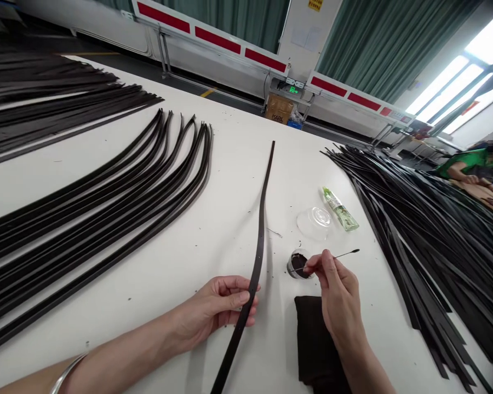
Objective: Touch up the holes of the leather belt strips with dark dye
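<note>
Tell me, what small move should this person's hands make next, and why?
Probably dip the thin stick in the right hand into the dark paste in the small round pot. The pot sits right by those fingers, and the left hand already grips the dark belt strap steady.

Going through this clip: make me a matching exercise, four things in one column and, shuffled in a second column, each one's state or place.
Things:
1. left hand
2. right hand
3. clear plastic lid
4. folded dark cloth

States or places:
A. Lying on the table below the right hand
B. Holding a thin swab over a small pot of dark paste
C. Gripping a long dark strap
D. Lying beside a green bottle

Pairs: 1-C, 2-B, 3-D, 4-A
</note>
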`<state>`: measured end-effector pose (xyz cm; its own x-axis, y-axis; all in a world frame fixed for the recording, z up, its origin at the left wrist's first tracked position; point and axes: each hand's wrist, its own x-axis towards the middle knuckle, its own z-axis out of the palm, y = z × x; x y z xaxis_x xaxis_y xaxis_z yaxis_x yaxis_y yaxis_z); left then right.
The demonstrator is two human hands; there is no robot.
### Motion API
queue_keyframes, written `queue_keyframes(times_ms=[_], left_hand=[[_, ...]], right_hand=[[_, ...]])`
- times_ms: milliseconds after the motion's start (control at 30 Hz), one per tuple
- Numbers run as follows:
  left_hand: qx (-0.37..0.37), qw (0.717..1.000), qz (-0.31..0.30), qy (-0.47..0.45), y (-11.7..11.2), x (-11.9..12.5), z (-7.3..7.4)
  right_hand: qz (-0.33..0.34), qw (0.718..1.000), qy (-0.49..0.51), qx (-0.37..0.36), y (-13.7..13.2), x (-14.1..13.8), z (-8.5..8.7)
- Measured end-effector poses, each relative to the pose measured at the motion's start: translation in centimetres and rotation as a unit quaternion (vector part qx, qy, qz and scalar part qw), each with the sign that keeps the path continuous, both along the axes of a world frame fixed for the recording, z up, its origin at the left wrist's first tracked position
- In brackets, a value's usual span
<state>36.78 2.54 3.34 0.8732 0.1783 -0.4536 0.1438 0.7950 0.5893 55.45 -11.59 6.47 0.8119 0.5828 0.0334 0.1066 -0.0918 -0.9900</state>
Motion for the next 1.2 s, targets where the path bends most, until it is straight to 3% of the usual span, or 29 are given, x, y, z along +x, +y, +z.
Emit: queue_keyframes(times_ms=[200,333,467,1200], left_hand=[[-0.012,0.999,-0.001,-0.032,-0.2,0.0,-0.3],[-0.021,0.999,0.004,-0.036,-0.3,0.1,-0.2],[-0.021,0.999,-0.002,-0.042,-0.3,0.2,0.0],[-0.006,0.998,-0.013,-0.065,-0.2,0.2,0.1]], right_hand=[[0.066,0.980,-0.185,-0.024,0.4,-2.9,0.6],[0.146,0.935,-0.320,0.045,0.6,-4.0,0.4],[0.181,0.899,-0.388,0.094,0.9,-4.5,0.0],[0.196,0.874,-0.434,0.100,1.4,-4.8,-0.3]])
